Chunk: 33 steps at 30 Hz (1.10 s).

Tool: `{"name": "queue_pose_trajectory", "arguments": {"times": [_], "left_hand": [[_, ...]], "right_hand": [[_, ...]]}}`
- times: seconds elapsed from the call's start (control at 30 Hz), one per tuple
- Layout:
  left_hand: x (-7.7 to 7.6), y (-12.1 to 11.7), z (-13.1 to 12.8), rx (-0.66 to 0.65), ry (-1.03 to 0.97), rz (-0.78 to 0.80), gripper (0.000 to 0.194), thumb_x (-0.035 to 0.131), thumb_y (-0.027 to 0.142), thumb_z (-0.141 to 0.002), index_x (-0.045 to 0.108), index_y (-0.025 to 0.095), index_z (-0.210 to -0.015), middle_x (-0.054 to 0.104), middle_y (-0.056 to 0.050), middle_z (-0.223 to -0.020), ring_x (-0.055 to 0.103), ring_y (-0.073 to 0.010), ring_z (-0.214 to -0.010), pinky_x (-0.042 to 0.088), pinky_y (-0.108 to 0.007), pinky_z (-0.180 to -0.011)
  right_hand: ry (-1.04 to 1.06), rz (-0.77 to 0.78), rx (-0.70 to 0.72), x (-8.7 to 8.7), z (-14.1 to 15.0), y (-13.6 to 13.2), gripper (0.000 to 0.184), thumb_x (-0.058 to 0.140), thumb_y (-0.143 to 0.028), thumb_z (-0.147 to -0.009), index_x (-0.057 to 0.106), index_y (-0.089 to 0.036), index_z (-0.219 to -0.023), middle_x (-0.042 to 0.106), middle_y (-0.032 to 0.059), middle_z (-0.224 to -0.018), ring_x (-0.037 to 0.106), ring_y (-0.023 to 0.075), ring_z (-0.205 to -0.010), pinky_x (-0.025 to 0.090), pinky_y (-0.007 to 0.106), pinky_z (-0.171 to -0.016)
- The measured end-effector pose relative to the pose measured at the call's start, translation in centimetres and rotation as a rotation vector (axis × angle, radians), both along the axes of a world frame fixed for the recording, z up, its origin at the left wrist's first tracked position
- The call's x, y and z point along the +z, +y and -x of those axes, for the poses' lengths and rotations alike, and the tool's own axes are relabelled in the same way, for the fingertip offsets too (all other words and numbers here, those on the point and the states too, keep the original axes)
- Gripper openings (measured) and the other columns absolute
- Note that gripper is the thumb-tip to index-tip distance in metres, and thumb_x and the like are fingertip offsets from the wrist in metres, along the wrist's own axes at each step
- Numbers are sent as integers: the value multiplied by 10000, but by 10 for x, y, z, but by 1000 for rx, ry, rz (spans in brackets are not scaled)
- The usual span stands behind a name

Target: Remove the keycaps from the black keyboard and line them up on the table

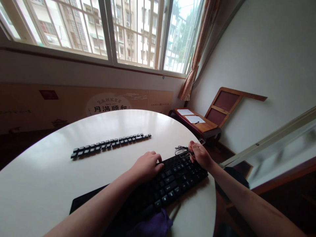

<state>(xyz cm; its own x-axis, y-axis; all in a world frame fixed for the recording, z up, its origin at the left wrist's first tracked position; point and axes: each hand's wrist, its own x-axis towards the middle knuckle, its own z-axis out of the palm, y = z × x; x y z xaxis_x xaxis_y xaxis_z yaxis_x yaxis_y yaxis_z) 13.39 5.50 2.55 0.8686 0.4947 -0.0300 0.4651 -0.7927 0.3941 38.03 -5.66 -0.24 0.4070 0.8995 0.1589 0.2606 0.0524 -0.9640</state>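
A black keyboard (pixel 170 179) lies at a slant near the right edge of the white round table, with some keycaps gone from its upper rows. My left hand (pixel 149 164) grips the keyboard's far edge, fingers curled over it. Over the keyboard's right end, my right hand (pixel 199 154) is closed around a thin wire keycap puller (pixel 201 141); wire loops stick out at both sides of the fist. Whether a keycap is caught in the wire, I cannot make out. Loose black keycaps (pixel 106 144) stand in two rows farther back. My left forearm hides the keyboard's left part.
The keyboard's coiled black cable (pixel 181 149) lies behind its right end. A purple cloth (pixel 158 224) is at the near edge of the white table (pixel 44 164). Papers (pixel 195 118) and a pen rest on a low wooden bench (pixel 207 126) beyond.
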Motion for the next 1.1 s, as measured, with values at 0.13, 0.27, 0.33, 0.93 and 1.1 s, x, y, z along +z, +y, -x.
{"name": "queue_pose_trajectory", "arguments": {"times": [0.13, 0.27, 0.33, 0.93, 1.1], "left_hand": [[0, 0, 0, 3, 2, 4, 243, 513, 384, -902, 668, 219, -990, 652, -100, -1069, 595, -283, -1041, 479, -374, -844], [1, 0, 1, 1, -3, 14, 243, 517, 381, -899, 671, 217, -990, 654, -103, -1064, 595, -285, -1038, 478, -379, -845], [1, 0, 1, -1, -5, 16, 243, 518, 380, -898, 672, 216, -991, 655, -103, -1059, 595, -287, -1038, 478, -383, -850], [7, -6, 0, -8, -145, 69, 309, 431, 414, -947, 651, 210, -1022, 661, -88, -1042, 596, -258, -1009, 472, -377, -869], [18, -13, 2, -111, -295, 148, 324, 393, 451, -967, 605, 214, -1028, 656, -63, -1047, 590, -220, -963, 470, -345, -864]], "right_hand": [[-29, 60, 3, 3, -3, 6, 559, 413, -742, -886, 394, -225, -673, 264, -108, -413, 320, 80, -284, 317, 206, -308], [-81, 101, 35, 4, -1, 6, 554, 448, -718, -887, 416, -213, -662, 327, -82, -459, 373, 84, -309, 255, 199, -308], [-108, 90, 35, 2, 1, 1, 561, 435, -715, -896, 409, -212, -647, 346, -66, -494, 380, 85, -344, 270, 209, -332], [66, -176, -40, 11, 20, -15, 518, 449, -666, -923, 412, -220, -662, 303, -77, -487, 364, 96, -387, 354, 232, -415], [-290, -233, 239, 39, 55, -27, 489, 367, -571, -1000, 537, -204, -724, 483, -12, -547, 442, 121, -474, 347, 246, -477]]}}
